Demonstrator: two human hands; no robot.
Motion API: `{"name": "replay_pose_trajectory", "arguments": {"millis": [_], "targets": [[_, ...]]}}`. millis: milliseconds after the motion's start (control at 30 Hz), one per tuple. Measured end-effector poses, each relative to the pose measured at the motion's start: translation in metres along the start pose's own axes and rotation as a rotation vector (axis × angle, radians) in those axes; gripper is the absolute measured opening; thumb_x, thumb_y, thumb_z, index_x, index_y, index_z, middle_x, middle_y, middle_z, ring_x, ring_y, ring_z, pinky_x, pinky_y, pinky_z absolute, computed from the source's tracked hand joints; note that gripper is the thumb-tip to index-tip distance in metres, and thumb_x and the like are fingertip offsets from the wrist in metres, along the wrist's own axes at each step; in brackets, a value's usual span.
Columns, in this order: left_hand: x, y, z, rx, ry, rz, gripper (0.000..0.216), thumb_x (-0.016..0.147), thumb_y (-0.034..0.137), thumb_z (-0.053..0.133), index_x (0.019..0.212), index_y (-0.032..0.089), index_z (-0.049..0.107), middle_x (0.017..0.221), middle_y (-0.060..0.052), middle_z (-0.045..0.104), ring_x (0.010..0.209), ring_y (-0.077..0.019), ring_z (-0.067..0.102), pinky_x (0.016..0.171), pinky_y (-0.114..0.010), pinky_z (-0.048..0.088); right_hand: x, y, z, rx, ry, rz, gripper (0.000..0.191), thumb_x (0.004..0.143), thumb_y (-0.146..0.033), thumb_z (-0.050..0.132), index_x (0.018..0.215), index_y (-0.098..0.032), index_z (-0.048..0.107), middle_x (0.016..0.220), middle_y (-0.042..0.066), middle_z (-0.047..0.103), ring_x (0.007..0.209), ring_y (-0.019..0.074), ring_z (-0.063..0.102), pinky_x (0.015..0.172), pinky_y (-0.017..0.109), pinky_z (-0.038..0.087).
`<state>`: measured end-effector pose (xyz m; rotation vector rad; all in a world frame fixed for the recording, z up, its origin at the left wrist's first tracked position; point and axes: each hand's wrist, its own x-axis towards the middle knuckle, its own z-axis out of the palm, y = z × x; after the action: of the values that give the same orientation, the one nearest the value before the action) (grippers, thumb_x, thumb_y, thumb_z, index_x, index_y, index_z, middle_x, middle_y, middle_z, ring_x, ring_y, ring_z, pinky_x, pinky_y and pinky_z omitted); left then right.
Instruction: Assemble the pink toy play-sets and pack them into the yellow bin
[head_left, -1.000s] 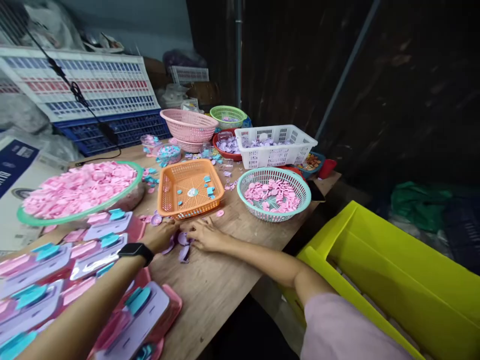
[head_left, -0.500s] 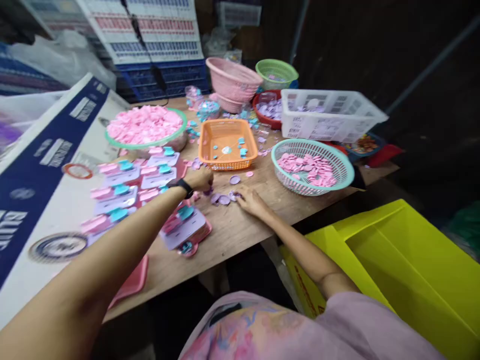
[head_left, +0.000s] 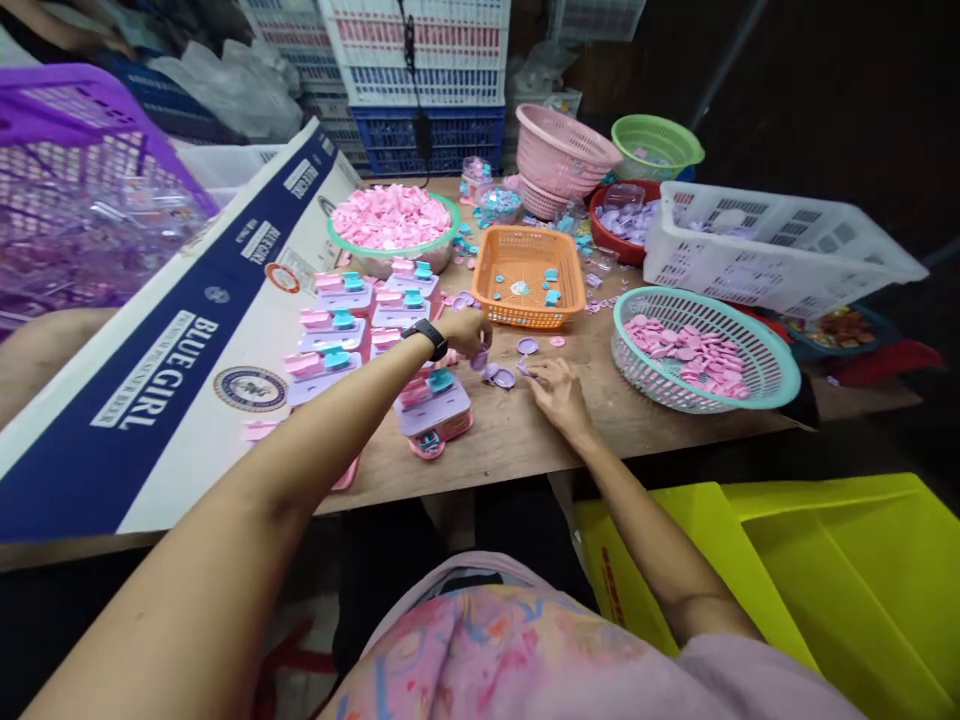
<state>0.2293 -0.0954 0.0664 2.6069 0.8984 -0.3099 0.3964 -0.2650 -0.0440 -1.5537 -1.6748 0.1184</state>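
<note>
Your right hand (head_left: 561, 398) pinches a small purple piece (head_left: 523, 369) between its fingertips. Your left hand (head_left: 465, 330) has its fingers curled downward at a purple cup (head_left: 480, 361); whether they grip it cannot be told. Between the two sets of fingers, a round purple piece (head_left: 502, 379) lies on the surface (head_left: 517, 440). Just beyond your right fingers lie a purple disc (head_left: 527, 346) and, past it, a small pink disc (head_left: 557, 342). Beyond your left fingers stands an orange basket (head_left: 517, 317) containing a few blue pieces (head_left: 552, 298). To the left of those fingers, lilac-topped assemblies (head_left: 442, 408) carry pink and blue parts; behind them sits a green-rimmed basin (head_left: 455, 226) heaped with pink pieces (head_left: 390, 218). To the right of your right fingers, a teal basket (head_left: 652, 385) contains flat pink parts (head_left: 694, 358); beyond it stands a white crate (head_left: 712, 268).
</note>
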Motion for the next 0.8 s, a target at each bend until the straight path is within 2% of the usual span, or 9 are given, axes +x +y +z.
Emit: {"name": "replay_pose_trajectory", "arguments": {"millis": [100,200,300,400,500,633,800], "targets": [[-0.043,-0.008,-0.010,-0.407,0.108,-0.034,0.035,0.066,0.007,0.066,0.099,0.012,0.077,0.085,-0.006,0.075,0.070,-0.0150,0.066,0.064,-0.024,0.051,-0.002,-0.034,-0.011,0.195,0.002,-0.046,0.019,0.095,-0.020,0.065,0.107,-0.023,0.079,0.107,0.007,0.077,0.091,0.0210,0.071,0.074,0.032,0.058],[-0.108,-0.016,-0.010,-0.719,0.302,-0.027,0.027,0.070,0.013,0.066,0.096,0.011,0.076,0.080,-0.005,0.072,0.068,-0.0137,0.064,0.065,-0.024,0.052,-0.001,-0.070,-0.006,0.281,-0.125,-0.219,0.020,0.098,-0.021,0.064,0.111,-0.024,0.078,0.109,0.006,0.077,0.098,0.0201,0.072,0.085,0.033,0.058],[-0.175,-0.019,0.004,-0.814,0.534,-0.096,0.021,0.074,0.024,0.069,0.089,0.012,0.077,0.080,-0.005,0.072,0.070,-0.0145,0.064,0.065,-0.024,0.052,0.003,-0.095,0.015,0.330,-0.256,-0.397,0.022,0.100,-0.018,0.061,0.115,-0.024,0.076,0.111,0.007,0.076,0.104,0.0210,0.071,0.094,0.038,0.057],[-0.223,-0.022,0.030,-0.877,0.686,-0.245,0.022,0.071,0.031,0.073,0.085,0.014,0.078,0.079,-0.004,0.074,0.071,-0.0164,0.066,0.064,-0.024,0.052,0.010,-0.108,0.038,0.304,-0.338,-0.506,0.025,0.101,-0.016,0.057,0.118,-0.023,0.075,0.111,0.009,0.075,0.105,0.0230,0.068,0.093,0.042,0.057],[-0.245,-0.023,0.055,-0.939,0.753,-0.322,0.025,0.070,0.035,0.073,0.086,0.016,0.078,0.081,-0.005,0.076,0.072,-0.0181,0.068,0.066,-0.025,0.054,0.017,-0.115,0.044,0.228,-0.438,-0.571,0.030,0.101,-0.014,0.055,0.123,-0.023,0.073,0.114,0.009,0.075,0.103,0.0245,0.064,0.091,0.043,0.057],[-0.253,-0.021,0.075,-0.962,0.836,-0.342,0.025,0.073,0.036,0.072,0.087,0.015,0.078,0.085,-0.006,0.078,0.077,-0.0196,0.071,0.074,-0.027,0.057,0.024,-0.114,0.036,0.118,-0.545,-0.636,0.037,0.099,-0.012,0.055,0.130,-0.024,0.070,0.123,0.009,0.073,0.104,0.0261,0.059,0.093,0.046,0.055],[-0.260,-0.020,0.087,-0.969,0.880,-0.388,0.026,0.074,0.036,0.072,0.088,0.015,0.078,0.086,-0.006,0.078,0.077,-0.0196,0.071,0.075,-0.028,0.057,0.024,-0.100,0.039,0.119,-0.534,-0.688,0.041,0.101,-0.014,0.051,0.137,-0.026,0.066,0.134,0.007,0.071,0.105,0.0246,0.060,0.091,0.045,0.053]]}}
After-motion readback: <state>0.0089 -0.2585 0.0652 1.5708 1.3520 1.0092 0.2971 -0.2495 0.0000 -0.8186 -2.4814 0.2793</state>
